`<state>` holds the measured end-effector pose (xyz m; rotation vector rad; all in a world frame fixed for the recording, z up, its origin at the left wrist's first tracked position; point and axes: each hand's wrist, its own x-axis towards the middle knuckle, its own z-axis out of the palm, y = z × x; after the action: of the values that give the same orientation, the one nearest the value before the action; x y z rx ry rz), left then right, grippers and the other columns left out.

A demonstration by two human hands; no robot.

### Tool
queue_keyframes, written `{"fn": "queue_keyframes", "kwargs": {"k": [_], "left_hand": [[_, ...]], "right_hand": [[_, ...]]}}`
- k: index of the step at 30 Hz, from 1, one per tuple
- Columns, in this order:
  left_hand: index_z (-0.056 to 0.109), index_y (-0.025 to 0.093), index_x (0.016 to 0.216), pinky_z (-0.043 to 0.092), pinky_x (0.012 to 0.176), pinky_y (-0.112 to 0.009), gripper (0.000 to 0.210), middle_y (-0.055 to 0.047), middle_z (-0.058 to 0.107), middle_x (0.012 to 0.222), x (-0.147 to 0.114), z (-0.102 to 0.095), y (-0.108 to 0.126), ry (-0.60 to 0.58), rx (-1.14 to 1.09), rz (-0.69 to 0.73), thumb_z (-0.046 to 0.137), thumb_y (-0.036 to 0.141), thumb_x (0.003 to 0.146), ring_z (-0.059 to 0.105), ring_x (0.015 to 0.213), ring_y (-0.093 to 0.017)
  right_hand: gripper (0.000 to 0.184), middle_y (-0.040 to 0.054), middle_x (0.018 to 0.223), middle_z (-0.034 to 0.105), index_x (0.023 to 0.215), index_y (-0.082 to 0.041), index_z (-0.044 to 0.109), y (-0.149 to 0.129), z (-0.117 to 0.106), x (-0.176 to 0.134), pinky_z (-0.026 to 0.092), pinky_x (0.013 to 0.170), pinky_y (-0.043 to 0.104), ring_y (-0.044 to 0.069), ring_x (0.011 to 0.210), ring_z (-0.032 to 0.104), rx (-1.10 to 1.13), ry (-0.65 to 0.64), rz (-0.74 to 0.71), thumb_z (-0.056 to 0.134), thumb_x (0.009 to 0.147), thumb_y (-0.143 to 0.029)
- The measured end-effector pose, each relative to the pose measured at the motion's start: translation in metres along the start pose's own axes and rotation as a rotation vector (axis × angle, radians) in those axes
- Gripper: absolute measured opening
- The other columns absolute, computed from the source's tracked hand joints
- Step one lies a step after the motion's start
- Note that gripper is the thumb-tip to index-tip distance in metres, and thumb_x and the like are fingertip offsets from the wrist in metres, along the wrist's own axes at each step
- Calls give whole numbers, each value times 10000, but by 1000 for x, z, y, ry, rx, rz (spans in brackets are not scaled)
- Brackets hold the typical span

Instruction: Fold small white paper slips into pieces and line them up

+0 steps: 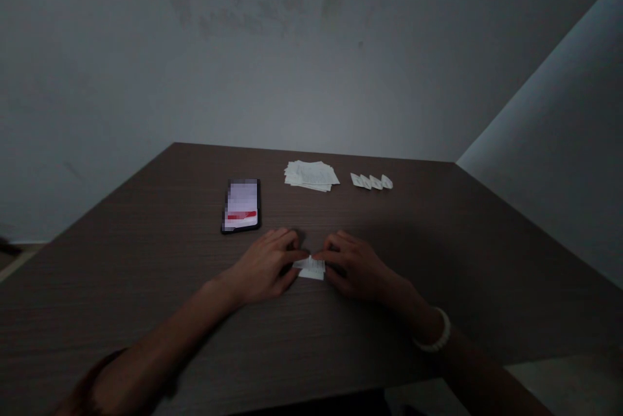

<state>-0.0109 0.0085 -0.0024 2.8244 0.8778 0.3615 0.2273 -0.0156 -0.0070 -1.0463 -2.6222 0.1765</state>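
Observation:
Between my two hands, low over the dark wooden table (302, 338), is a small white slip of paper (311, 269) with faint print and a fold across it. My left hand (270, 263) grips its left side, index finger along the top edge and thumb near the lower edge. On the other side my right hand (353, 265) holds the paper in the same way, its index fingertip close to the left one. The fingers partly cover both ends of the slip. A beaded bracelet (438, 331) circles my right wrist.
A phone (242, 202) with a lit screen lies beyond my left hand. Farther back sits a loose stack of white printed papers (311, 174). Right of it, several small folded papers (371, 182) form an overlapping row. A stained wall (292, 78) stands behind the table.

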Motion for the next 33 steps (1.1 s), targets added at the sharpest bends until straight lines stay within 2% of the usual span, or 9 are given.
{"fn": "queue_keyframes", "kwargs": {"k": [10, 16, 23, 33], "left_hand": [[646, 247, 1149, 406, 814, -418, 308, -78, 511, 993, 1, -2, -2, -22, 57, -1, 531, 263, 863, 488, 951, -263], [643, 252, 1159, 407, 815, -409, 322, -72, 509, 988, 0, -1, -2, -21, 51, -5, 552, 262, 850, 487, 950, -261], [640, 244, 1169, 404, 821, -394, 334, -74, 509, 1002, 0, 0, -4, -9, 55, -4, 559, 260, 845, 480, 965, -259], [620, 221, 1180, 409, 833, -400, 346, -82, 497, 1016, 0, -2, 2, -8, 62, 34, 514, 221, 850, 471, 972, -259]], "right_hand": [[236, 69, 951, 536, 1057, -190, 617, 1, -3, 9, 350, 724, 327, 202, 854, 451, -42, -73, -41, 526, 840, -212], [216, 69, 932, 550, 1040, -197, 636, 4, -9, -1, 346, 713, 324, 201, 843, 457, -57, -80, -10, 522, 858, -222], [252, 57, 935, 561, 1053, -219, 651, 9, -9, -12, 367, 752, 330, 204, 881, 468, -33, -45, 32, 562, 822, -172], [197, 53, 893, 567, 1043, -201, 663, 5, 1, -4, 364, 721, 314, 183, 831, 466, -36, 6, 4, 512, 924, -246]]}}
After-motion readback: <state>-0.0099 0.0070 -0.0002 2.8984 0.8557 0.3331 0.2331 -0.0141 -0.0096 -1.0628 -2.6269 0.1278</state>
